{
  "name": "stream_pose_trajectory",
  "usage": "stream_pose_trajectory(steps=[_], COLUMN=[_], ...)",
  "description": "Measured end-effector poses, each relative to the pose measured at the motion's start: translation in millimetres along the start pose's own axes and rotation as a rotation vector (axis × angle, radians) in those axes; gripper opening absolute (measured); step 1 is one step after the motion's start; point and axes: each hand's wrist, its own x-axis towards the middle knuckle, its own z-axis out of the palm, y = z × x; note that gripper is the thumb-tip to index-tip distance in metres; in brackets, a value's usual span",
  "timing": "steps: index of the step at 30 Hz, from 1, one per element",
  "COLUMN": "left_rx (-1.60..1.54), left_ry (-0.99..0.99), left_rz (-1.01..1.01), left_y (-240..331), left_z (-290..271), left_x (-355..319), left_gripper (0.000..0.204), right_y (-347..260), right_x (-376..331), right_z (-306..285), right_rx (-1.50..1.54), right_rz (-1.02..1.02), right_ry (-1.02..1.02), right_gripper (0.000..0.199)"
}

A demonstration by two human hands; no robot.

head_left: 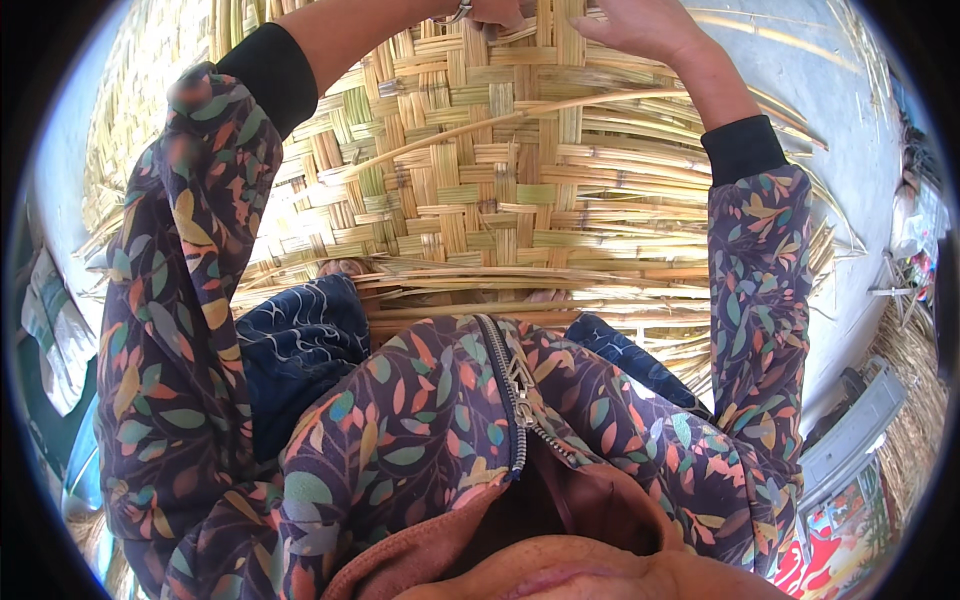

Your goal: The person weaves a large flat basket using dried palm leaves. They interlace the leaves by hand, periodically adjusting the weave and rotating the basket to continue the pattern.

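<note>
A large mat (440, 170) woven from flat, split reed or cane strips spreads out in front of me. At the top edge, my left hand (493, 12) rests over the weave with its fingers curled, partly cut off by the picture's edge. What those fingers grip is hidden. To its right, my right hand (645, 28) lies low over the mat, its thumb side beside an upright flat strip (569, 50). Most of its fingers are out of the picture. One loose narrow strip (480, 124) runs slantwise across the woven surface below both hands.
Unwoven strip ends (640, 215) fan out at the mat's right side. Bundled strips (480, 285) lie along its near edge, by my knees. Pale floor (850, 120) shows at the right. A grey plastic object (855, 420) and heaped straw (915, 400) are at the lower right.
</note>
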Motion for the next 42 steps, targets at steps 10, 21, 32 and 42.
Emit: stream_pose_trajectory(steps=[10,21,32,42], left_rx=[-0.214,-0.055,0.384,0.568], left_ry=[0.293,0.447,0.521,0.555], left_rz=[-0.044,-0.015,0.064,0.187], left_y=[4,36,42,22], left_z=[27,23,81,96], left_x=[-12,-55,-86,-76], left_gripper=[0.024,0.037,0.055,0.035], right_y=[54,38,19,16], right_x=[10,6,-7,7], right_z=[53,55,43,70], right_rx=[0.207,0.247,0.15,0.018], right_rz=[0.022,0.069,0.147,0.176], right_ry=[-0.096,-0.061,-0.036,-0.148], right_gripper=[0.031,0.029,0.03,0.024])
